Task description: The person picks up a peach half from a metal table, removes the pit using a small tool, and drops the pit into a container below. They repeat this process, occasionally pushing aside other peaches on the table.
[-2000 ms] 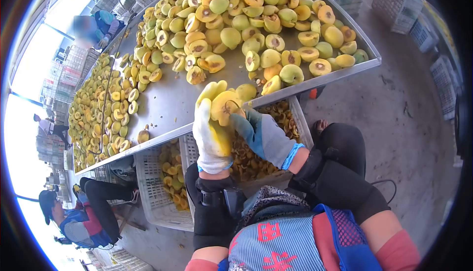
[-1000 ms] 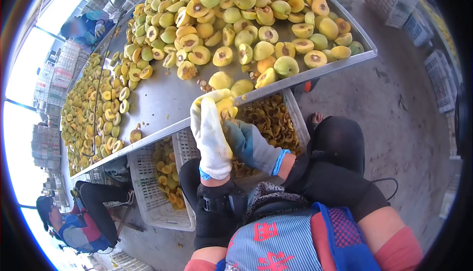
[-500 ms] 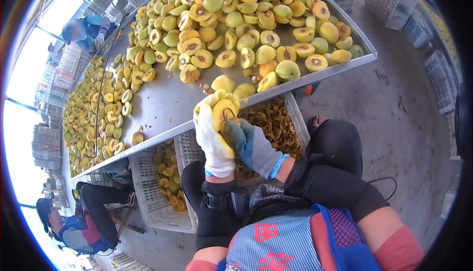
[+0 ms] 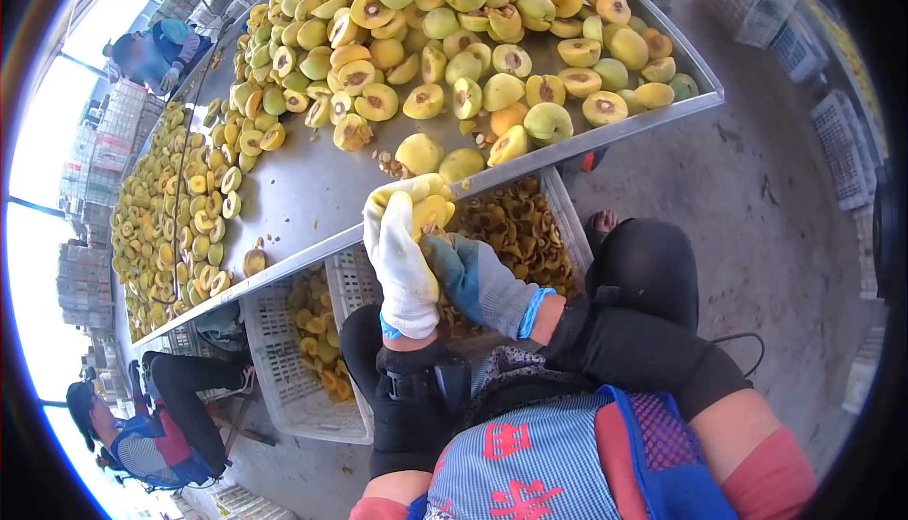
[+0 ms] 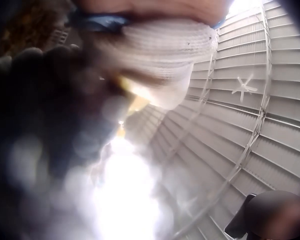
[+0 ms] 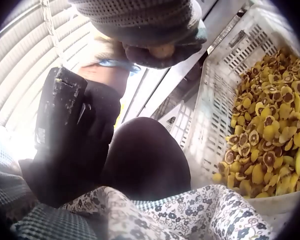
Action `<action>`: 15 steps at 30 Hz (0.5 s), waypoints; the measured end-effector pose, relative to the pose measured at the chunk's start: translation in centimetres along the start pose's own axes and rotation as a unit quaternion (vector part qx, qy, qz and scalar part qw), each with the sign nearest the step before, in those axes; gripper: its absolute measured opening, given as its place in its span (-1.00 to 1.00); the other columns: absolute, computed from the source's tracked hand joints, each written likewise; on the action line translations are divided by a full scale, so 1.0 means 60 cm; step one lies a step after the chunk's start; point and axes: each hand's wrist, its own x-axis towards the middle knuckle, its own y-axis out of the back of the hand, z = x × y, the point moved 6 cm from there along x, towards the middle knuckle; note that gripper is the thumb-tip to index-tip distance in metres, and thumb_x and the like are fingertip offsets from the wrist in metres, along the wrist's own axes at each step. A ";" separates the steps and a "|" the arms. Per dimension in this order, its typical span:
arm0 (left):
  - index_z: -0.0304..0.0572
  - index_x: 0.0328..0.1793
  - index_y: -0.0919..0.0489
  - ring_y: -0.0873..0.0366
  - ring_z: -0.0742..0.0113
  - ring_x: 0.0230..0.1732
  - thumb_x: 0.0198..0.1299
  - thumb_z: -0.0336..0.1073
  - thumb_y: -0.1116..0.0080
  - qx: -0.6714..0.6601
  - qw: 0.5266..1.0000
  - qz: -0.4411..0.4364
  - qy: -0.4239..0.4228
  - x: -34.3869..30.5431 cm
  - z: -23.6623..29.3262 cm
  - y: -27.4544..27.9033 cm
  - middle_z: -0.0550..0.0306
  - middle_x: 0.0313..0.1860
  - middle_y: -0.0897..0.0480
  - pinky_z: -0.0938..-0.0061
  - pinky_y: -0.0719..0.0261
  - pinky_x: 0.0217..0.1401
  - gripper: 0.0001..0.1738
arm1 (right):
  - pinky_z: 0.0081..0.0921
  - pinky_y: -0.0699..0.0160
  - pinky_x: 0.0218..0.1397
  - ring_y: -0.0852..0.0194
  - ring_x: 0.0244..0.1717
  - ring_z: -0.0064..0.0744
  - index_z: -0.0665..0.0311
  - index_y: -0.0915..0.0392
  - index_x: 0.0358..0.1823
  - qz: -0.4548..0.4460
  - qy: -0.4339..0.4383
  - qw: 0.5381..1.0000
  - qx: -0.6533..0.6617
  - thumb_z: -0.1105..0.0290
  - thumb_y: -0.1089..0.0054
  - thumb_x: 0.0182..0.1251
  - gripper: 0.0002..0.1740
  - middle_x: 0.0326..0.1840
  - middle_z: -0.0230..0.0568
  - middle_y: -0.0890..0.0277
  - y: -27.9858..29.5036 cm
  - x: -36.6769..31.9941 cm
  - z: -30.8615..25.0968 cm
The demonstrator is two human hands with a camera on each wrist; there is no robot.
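In the head view the left hand, in a white glove stained yellow, grips a yellow fruit half in front of the metal table's near edge. The right hand, in a grey-blue glove, is curled close against the fruit from the right. A small brownish thing shows at its fingertips; what it is cannot be told. In the right wrist view the right hand has its fingers curled. Glare and blur hide most of the left hand's work in the left wrist view, where its white glove shows.
Halved fruit is heaped on the metal table. Below its edge stand a crate of cut pieces and another white crate with fruit. Another person sits at lower left; one more stands beyond the table.
Over two seconds both hands have lowered slightly, and the left hand has turned so its fingers cover more of the fruit. Two loose pieces now lie near the table's edge.
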 end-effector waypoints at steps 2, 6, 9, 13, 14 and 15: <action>-0.28 0.02 -0.53 -0.71 0.09 -0.08 0.51 -0.19 0.06 -0.009 1.000 0.017 0.008 0.001 0.006 -0.002 -0.09 -0.05 -0.70 0.22 -0.74 -0.03 -0.71 | -0.55 -0.58 -0.02 -0.52 -0.14 -0.61 0.33 -0.62 0.00 0.010 0.016 0.999 0.032 -0.06 0.04 0.64 -0.47 -0.18 -0.24 -0.68 -0.005 0.005 0.004; -0.35 -0.12 -0.61 -0.73 0.17 -0.22 0.49 -0.17 0.03 0.073 0.997 0.004 0.020 0.009 0.014 -0.004 -0.08 -0.18 -0.74 0.32 -0.75 -0.13 -0.65 | -0.60 -0.47 -0.36 -0.43 -0.42 -0.62 0.32 -0.61 -0.02 -0.092 -0.107 0.990 0.030 -0.16 0.15 0.64 -0.37 -0.43 -0.33 -0.54 -0.003 -0.012 -0.013; -0.40 -0.23 -0.65 -0.73 0.21 -0.33 0.47 -0.18 0.03 0.078 0.997 -0.004 0.028 0.009 0.011 -0.004 -0.08 -0.29 -0.75 0.39 -0.74 -0.21 -0.60 | -0.60 -0.27 -0.60 -0.29 -0.64 -0.62 0.24 -0.59 -0.16 -0.104 -0.248 0.963 0.013 -0.41 0.21 0.51 -0.21 -0.57 -0.41 -0.40 0.000 -0.030 -0.046; -0.42 -0.27 -0.66 -0.73 0.20 -0.38 0.44 -0.22 0.01 0.137 0.983 -0.086 0.084 0.011 0.025 -0.007 -0.11 -0.32 -0.75 0.45 -0.71 -0.26 -0.61 | -0.58 -0.18 -0.70 -0.25 -0.70 -0.63 0.10 -0.51 -0.31 -0.194 -0.303 0.930 0.073 -0.54 0.22 0.41 -0.21 -0.59 -0.49 -0.37 0.002 -0.042 -0.032; -0.41 -0.28 -0.67 -0.73 0.23 -0.37 0.44 -0.21 -0.01 0.108 0.983 -0.107 0.101 0.006 0.019 -0.009 -0.08 -0.32 -0.76 0.45 -0.70 -0.25 -0.61 | -0.59 -0.17 -0.70 -0.24 -0.70 -0.64 0.08 -0.50 -0.32 -0.235 -0.341 0.901 0.133 -0.53 0.20 0.42 -0.23 -0.59 -0.50 -0.36 0.002 -0.045 -0.007; -0.40 -0.29 -0.68 -0.73 0.26 -0.36 0.44 -0.21 -0.03 0.081 0.982 -0.128 0.112 0.001 0.014 -0.009 -0.06 -0.31 -0.77 0.45 -0.70 -0.24 -0.61 | -0.60 -0.15 -0.71 -0.23 -0.71 -0.65 0.06 -0.49 -0.34 -0.277 -0.371 0.866 0.189 -0.52 0.19 0.42 -0.25 -0.59 -0.52 -0.36 0.002 -0.046 0.003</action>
